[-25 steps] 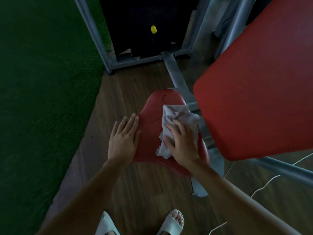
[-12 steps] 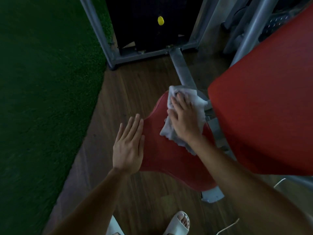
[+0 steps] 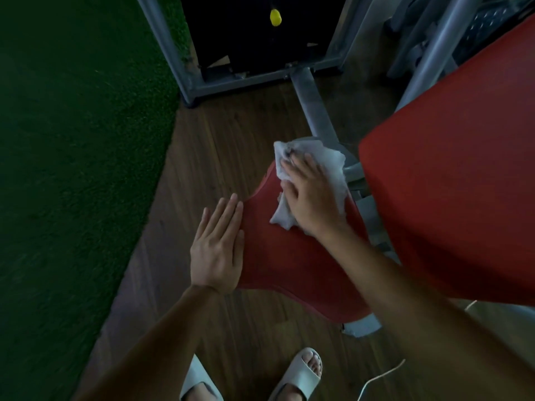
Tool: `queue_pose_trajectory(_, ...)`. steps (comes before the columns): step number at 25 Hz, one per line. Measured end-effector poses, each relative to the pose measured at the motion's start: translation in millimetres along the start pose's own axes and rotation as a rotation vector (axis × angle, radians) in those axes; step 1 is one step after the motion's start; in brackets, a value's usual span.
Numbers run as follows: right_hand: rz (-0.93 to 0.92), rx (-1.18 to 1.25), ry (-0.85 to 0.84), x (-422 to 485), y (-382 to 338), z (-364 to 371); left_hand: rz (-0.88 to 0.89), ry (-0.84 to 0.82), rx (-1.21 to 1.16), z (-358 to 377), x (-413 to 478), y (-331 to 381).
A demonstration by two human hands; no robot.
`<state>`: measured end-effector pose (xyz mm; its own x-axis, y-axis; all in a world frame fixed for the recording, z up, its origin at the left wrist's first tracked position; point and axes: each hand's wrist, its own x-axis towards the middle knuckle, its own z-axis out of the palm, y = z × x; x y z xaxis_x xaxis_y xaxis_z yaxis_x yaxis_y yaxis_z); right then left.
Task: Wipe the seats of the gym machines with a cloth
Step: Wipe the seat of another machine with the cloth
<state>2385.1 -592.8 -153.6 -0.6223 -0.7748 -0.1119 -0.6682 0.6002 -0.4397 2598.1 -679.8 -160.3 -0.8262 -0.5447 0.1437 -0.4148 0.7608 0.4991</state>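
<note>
The right hand (image 3: 311, 198) presses flat on the cloth (image 3: 333, 164), fingers extended rather than curled around it. The cloth lies under the palm at the far, narrow end of the seat (image 3: 289, 264), with its far edge overhanging the tip. One second earlier, hand and cloth were at the seat's middle; both have moved forward. The left hand (image 3: 218, 250) stays flat, fingers straight and together, against the seat's left edge. The near, wide half of the seat is uncovered. A red back pad (image 3: 451, 183) crowds the seat's right side. Wooden floor (image 3: 217, 146) lies to the left, with green turf (image 3: 72, 140) beyond it.
</note>
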Motion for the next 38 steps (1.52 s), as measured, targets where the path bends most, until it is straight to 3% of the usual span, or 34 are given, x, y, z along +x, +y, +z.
queue_pose_trajectory(5, -0.278, 0.007, -0.055, -94.1, -13.0, 9.0, 0.002, 0.005, 0.009, 0.7, 0.8, -3.0)
queue_pose_trajectory(9, -0.091, -0.068, 0.006, -6.7, 18.4, -7.6, 0.006, 0.012, 0.007, 0.2, -0.3, -0.3)
queue_pose_trajectory(11, -0.033, -0.02, 0.039, -8.9, 11.1, -4.1, 0.01, 0.026, 0.001, 0.1, -0.8, -0.9)
queue_pose_trajectory(16, -0.309, -0.031, -0.051, -90.5, 2.5, 2.3, 0.006, 0.03, -0.002, 0.3, 0.2, -0.4)
queue_pose_trajectory(21, -0.014, -0.099, 0.04, 16.9, 19.4, -10.9, 0.006, 0.032, 0.012, 1.2, -0.4, -0.5)
queue_pose_trajectory(23, 0.038, -0.035, 0.081, 12.0, 9.0, -5.5, 0.004, 0.039, 0.009, 1.4, -0.9, 0.0)
queue_pose_trajectory(27, -0.131, -0.037, 0.02, -74.7, -3.1, 2.7, 0.011, 0.037, -0.002, 1.1, -1.0, -0.7)
queue_pose_trajectory(29, -0.215, -0.059, 0.005, -60.9, 11.4, -3.1, 0.009, 0.04, 0.002, 0.6, -0.8, -0.6)
queue_pose_trajectory(34, 0.096, -0.014, 0.093, 33.0, 13.3, -4.5, 0.01, 0.033, 0.006, 1.2, -1.2, -0.2)
queue_pose_trajectory(38, -0.107, 0.085, 0.081, -47.8, -23.5, 18.0, 0.008, 0.038, -0.013, 1.0, -0.6, -2.0)
